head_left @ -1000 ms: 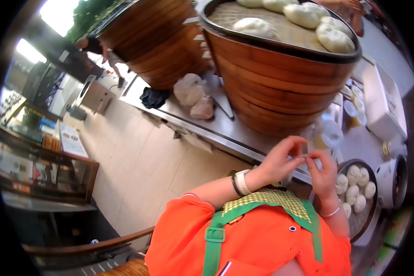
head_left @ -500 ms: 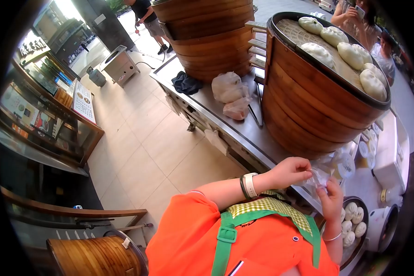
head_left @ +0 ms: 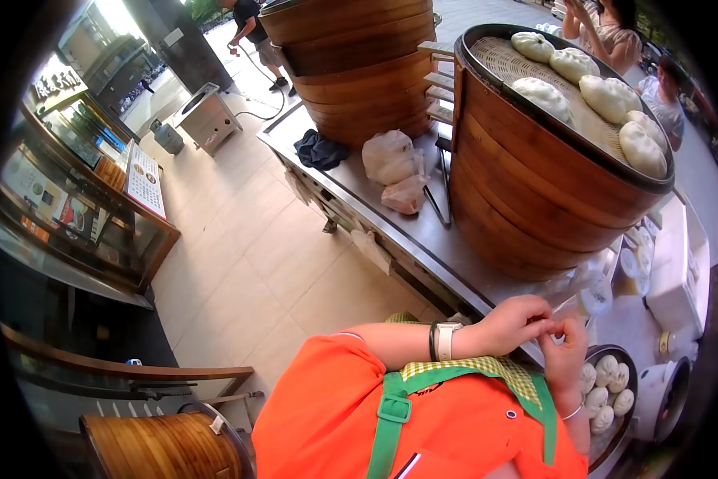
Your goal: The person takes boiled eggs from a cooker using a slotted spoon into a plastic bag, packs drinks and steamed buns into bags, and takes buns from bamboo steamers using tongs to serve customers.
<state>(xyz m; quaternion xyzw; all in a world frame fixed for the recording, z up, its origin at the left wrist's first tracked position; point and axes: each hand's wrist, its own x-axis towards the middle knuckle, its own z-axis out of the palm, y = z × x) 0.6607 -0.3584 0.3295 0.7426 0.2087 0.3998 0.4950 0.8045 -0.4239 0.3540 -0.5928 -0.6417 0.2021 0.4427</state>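
Observation:
My left hand (head_left: 518,326), with a pale watch on its wrist, is closed in a pinch at the counter's near edge. My right hand (head_left: 564,355), wearing a thin bracelet, is pinched against it, the fingertips meeting. A clear plastic bag (head_left: 567,306) shows just beyond the fingers; most of it is hidden behind them. Right ahead stands a tall bamboo steamer (head_left: 526,176) with several white buns (head_left: 609,97) on its woven top layer. Beside my right hand, a round tray holds several smaller buns (head_left: 606,370).
A second steamer stack (head_left: 359,72), a dark cloth (head_left: 320,149), bagged food (head_left: 391,158) and black tongs (head_left: 439,195) stand on the metal counter (head_left: 351,199). Lidded cups (head_left: 594,297) and a white box (head_left: 672,267) are at right. People stand beyond the counter.
Both hands have drawn closer together and slightly lower, fingertips now touching. Less of the plastic bag shows between them. The person beyond the steamer has shifted.

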